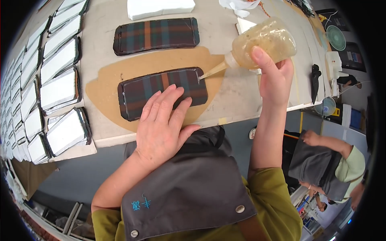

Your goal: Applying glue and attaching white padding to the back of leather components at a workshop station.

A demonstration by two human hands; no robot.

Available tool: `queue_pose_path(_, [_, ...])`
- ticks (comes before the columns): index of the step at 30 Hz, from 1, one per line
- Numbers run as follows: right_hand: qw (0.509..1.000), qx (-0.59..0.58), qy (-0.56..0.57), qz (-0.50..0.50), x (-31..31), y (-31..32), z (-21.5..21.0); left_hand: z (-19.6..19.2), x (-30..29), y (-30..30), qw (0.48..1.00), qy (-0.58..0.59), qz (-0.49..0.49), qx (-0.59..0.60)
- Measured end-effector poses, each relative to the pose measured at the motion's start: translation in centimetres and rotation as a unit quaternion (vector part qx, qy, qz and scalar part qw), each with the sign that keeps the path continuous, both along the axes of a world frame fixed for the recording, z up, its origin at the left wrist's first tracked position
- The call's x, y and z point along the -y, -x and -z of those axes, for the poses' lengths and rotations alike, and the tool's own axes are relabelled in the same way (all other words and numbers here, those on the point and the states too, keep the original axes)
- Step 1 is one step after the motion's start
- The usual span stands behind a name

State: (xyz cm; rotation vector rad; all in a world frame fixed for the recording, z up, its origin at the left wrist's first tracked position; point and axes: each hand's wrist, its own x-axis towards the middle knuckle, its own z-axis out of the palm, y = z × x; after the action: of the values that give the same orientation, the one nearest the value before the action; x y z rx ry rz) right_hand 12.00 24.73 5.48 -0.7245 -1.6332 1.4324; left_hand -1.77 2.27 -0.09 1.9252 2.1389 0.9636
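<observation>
The left hand lies with its fingers outstretched and grasping nothing, their tips pressed on the near edge of a dark rectangular plaid panel with green, blue and rust stripes. This panel rests, slightly slanted, on a flat tan sheet with a curved outline, at the near edge of a pale grey tabletop.

The right hand has its fingers wrapped around a translucent, squeezable plastic bottle of yellowish contents, thumb on the near side. The bottle tilts down to the left, its tapered nozzle reaching the panel's right end, beside a short whitish streak; whether the tip touches cannot be told.

A second dark plaid panel lies on the far side of the first, just beyond the sheet. Farther still is a thick white rectangular stack. Rows of white-faced, dark-edged rectangular pieces fill the left side.
</observation>
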Motion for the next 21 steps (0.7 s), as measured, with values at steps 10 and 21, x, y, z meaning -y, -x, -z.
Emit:
queue_pose_path(10, [0.994, -0.001, 0.079, -0.071, -0.3, -3.2, 0.7, -1.3, 0.6, 0.3, 1.000, -0.006, -0.020, 0.023])
queue_pose_path(21, [0.941, -0.220, 0.179, -0.185, 4.8, 3.4, -0.1, 0.9, 6.5, 4.9, 0.939, -0.196, -0.216, 0.184])
